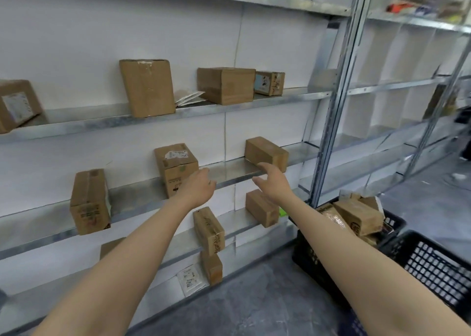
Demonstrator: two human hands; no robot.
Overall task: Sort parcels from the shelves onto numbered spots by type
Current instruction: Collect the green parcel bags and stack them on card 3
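Brown cardboard parcels stand on grey metal shelves (229, 168). My left hand (200, 186) reaches toward the middle shelf and lies in front of a labelled parcel (175, 165), fingers loosely extended; I cannot tell whether it touches the box. My right hand (271, 182) is stretched out with straight fingers just in front of a plain parcel (266, 152) on the same shelf, holding nothing. Between the two hands the shelf surface is bare.
More parcels sit on the upper shelf (225, 84), at the middle shelf's left (89, 202) and on the lower shelves (209, 230). A black crate (395, 221) with several parcels and a second black crate (433, 264) stand on the floor at right. A shelf upright (331, 121) rises beside them.
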